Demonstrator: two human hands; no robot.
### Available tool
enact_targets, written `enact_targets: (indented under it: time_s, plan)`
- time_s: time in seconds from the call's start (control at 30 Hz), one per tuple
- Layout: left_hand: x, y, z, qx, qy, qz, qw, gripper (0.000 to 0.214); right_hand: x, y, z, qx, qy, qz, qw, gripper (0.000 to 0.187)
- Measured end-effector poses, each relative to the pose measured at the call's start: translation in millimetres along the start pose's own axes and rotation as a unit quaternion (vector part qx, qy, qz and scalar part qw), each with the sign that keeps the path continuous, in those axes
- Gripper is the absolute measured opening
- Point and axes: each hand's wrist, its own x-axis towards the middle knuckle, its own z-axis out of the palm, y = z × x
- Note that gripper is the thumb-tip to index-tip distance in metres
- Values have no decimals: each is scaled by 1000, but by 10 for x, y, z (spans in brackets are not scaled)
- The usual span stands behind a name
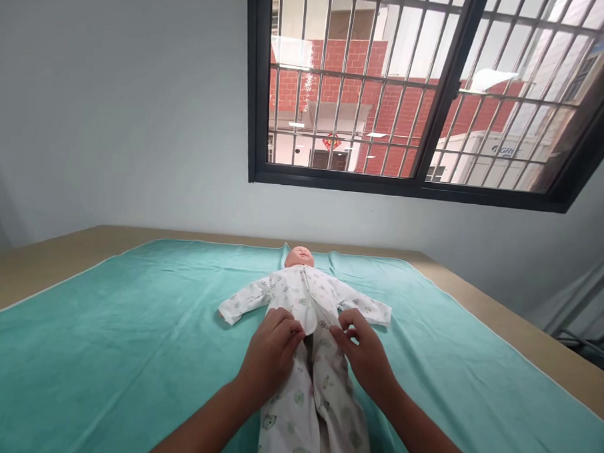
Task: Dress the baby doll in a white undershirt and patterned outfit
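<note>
A baby doll (301, 256) lies on its back on a teal blanket (127, 326), head towards the window. It wears a white printed romper (303, 300) with sleeves spread to both sides. My left hand (270, 351) rests at the doll's waist with fingers curled, pinching the romper's front edge. My right hand (364, 349) sits on the other side of the waist, its fingers bent and gripping the cloth there. The romper's legs (313, 421) stretch towards me between my forearms.
The blanket covers a beige table (528, 330) that stands against a grey wall. A barred window (418, 91) is above the doll. A metal frame (592, 326) stands at the far right.
</note>
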Motion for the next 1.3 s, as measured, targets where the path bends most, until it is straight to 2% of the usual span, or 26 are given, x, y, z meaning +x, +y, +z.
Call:
enact_targets:
  time_s: [0.13, 0.33, 0.47, 0.57, 0.63, 0.73, 0.8, 0.87, 0.93, 1.0, 1.07, 1.13, 1.2, 1.3]
  plan:
    - [-16, -19, 42, -34, -15, 10, 999, 18, -49, -28, 34, -1, 4, -44, 999, 16]
    - [-22, -50, 30, -21, -57, -4, 998, 36, -78, -11, -5, -61, -82, -135, 986, 8]
    - [-18, -40, -19, -2, -69, 8, 998, 30, -46, 11, -48, -116, -123, -180, 969, 13]
    - [-29, 12, -46, -6, -71, 11, 997, 20, -51, 5, -44, -116, -124, -199, 965, 16]
    - [-32, 53, -68, -43, -54, -27, 997, 16, -78, -24, -38, -96, -132, -194, 967, 16]
    - [1, 41, -123, -174, -12, -141, 974, 20, -98, -67, -60, -42, -131, -137, 981, 10]
    - [47, -77, -183, -255, 50, -203, 944, 24, -54, -32, -121, 3, -85, -76, 993, 9]
    - [96, -306, -266, -284, 142, -244, 917, 26, 48, 110, -235, 42, -14, -15, 999, 15]
    - [125, -621, -369, -273, 215, -291, 891, 27, 177, 370, -404, 51, 64, 51, 995, 23]
    - [123, -964, -483, -216, 247, -332, 884, 33, 289, 710, -605, -9, 133, 97, 986, 31]
    - [95, -1270, -582, -81, 210, -370, 901, 40, 357, 1053, -794, -118, 176, 149, 966, 38]
    - [59, -1494, -639, -6, 181, -383, 906, 43, 383, 1329, -927, -196, 159, 208, 945, 43]
    - [33, -1629, -638, 39, 154, -383, 910, 45, 392, 1510, -978, -227, 123, 242, 935, 45]
    - [27, -1710, -564, 88, 109, -373, 917, 52, 424, 1646, -937, -231, 104, 231, 940, 45]
